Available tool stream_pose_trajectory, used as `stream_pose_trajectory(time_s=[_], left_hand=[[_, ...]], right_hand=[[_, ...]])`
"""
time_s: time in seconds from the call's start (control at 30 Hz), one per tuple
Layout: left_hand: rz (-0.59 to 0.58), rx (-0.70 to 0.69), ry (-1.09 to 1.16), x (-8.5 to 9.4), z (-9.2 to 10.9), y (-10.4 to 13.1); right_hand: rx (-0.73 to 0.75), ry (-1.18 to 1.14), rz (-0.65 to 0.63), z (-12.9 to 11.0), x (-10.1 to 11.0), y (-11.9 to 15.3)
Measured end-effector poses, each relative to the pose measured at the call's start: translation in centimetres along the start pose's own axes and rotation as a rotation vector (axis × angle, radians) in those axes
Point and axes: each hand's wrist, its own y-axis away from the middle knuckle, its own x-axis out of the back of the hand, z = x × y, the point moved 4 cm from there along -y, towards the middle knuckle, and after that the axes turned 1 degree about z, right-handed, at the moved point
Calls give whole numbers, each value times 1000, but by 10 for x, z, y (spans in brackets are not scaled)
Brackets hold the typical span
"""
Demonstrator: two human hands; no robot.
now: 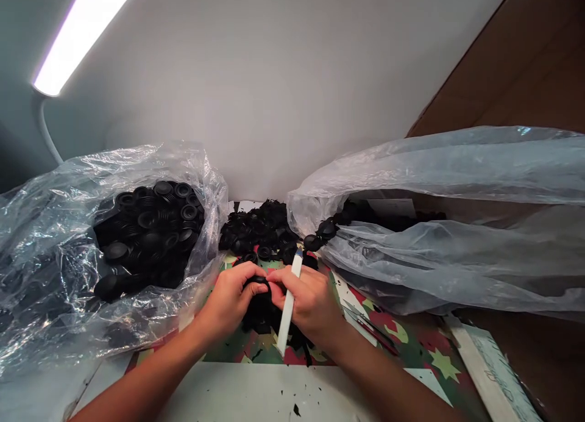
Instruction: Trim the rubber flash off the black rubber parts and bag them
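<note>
While the left hand (233,291) pinches a small black piece (261,280) at the centre of the frame, the right hand (308,294) curls around a white stick (287,315), fingertips beside the piece. Behind lies a black heap (258,227); at left, a plastic bag (212,187) holds black caps (148,227).

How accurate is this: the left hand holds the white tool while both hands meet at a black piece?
Wrong hand: the head view shows the white tool in the right hand, not the left hand. Both hands do meet at a black piece.
</note>
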Motion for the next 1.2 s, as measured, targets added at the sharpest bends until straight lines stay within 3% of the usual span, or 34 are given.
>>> stream_pose_trajectory(time_s=[0.13, 0.2, 0.4, 0.53, 0.67, 0.93, 1.1, 1.2], left_hand=[[15, 14, 37, 3, 0, 0], [36, 45, 86, 6, -3, -1], [99, 97, 225, 12, -9, -2], [78, 111, 295, 9, -9, -1], [58, 112, 329, 5, -9, 0], [39, 95, 213, 7, -5, 1], [107, -75, 40, 15, 5, 1], [117, -10, 94, 17, 3, 0]], right_hand=[[-200, 105, 18, 26, 5, -2], [-306, 44, -17, 35, 7, -3], [-522, -500, -231, 22, -5, -3], [-742, -878, -232, 17, -15, 0], [-888, -990, -205, 16, -15, 1], [-938, -1053, -189, 15, -14, 3], [-915, -1028, -168, 13, -10, 1], [-914, -1026, -154, 11, -6, -1]])
